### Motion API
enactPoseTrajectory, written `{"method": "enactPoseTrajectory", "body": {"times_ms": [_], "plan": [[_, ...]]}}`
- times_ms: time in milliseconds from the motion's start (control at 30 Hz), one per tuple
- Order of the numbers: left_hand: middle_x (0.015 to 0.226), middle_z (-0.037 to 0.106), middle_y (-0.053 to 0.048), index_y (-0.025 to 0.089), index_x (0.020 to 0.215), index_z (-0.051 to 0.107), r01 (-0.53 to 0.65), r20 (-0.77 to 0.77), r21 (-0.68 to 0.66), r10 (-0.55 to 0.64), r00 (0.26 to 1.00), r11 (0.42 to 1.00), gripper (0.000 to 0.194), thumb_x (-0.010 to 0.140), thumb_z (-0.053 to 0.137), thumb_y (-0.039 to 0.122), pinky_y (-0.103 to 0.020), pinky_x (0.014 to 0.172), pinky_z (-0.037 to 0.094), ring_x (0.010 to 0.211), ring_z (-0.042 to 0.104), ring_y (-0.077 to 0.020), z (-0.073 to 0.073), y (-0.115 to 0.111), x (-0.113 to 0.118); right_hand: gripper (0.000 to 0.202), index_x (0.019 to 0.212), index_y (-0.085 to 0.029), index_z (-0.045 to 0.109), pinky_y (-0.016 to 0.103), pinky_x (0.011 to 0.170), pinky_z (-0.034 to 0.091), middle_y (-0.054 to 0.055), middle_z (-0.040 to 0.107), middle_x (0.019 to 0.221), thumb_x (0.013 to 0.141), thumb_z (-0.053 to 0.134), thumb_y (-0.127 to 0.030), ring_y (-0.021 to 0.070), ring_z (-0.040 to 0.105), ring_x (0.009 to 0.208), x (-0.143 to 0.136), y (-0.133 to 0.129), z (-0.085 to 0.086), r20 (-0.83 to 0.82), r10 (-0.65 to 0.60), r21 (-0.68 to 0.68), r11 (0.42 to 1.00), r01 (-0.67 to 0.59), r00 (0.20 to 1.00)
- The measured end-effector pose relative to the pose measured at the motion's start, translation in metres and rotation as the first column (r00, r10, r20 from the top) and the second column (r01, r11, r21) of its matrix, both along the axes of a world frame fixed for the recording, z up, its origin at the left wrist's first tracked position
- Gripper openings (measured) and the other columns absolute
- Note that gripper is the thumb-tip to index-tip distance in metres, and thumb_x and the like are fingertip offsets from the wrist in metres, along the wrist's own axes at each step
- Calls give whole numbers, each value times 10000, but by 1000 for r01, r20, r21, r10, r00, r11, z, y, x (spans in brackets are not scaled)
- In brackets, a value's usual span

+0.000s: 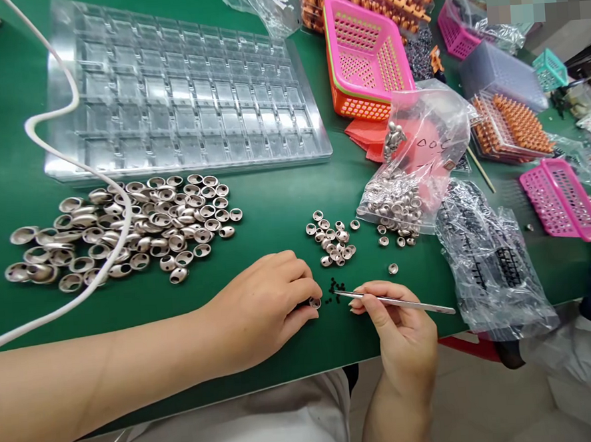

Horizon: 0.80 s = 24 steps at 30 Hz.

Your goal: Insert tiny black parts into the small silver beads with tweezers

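Lower centre, my left hand (261, 311) pinches a small silvery metal ring (314, 303), likely slick, best held by its rim; my right hand (409, 342) pinches slim silver metal tweezers (415, 304)

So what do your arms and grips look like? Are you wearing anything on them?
Nothing that I can see! My left grip and right grip are just bare hands, no gloves or rings showing. My left forearm and right forearm are bare too: no sleeves, watch or bracelet in view.
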<state>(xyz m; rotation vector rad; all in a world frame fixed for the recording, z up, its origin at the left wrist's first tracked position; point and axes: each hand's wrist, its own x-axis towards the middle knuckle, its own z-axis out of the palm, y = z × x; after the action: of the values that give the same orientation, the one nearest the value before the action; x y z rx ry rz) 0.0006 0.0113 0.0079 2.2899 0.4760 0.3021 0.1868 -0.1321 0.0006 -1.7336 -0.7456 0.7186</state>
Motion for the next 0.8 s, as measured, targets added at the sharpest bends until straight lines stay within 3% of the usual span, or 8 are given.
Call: {"method": "enactPoseTrajectory", "body": {"times_ms": [467,800], "plan": [[932,693,-42,193,972,725,-3,-20,23,4,1000,1000,63,930,680,181,-347,775,482,850,588,-199,1,1,0,100,924,-202,747,289,630,646,46,752,905,852,768,-268,156,724,682,-1,-3,-2,-14,-1,32,999,2,1000],[916,681,-54,167,942,719,23,49,86,-27,998,996,91,946,628,165,-360,757,467,836,572,-207,-3,-2,-2,70,922,-210,742,262,633,635,36,740,912,862,756,-244,140,716,686,1,-4,-1,-12,35,20,999,-35,999]]}}
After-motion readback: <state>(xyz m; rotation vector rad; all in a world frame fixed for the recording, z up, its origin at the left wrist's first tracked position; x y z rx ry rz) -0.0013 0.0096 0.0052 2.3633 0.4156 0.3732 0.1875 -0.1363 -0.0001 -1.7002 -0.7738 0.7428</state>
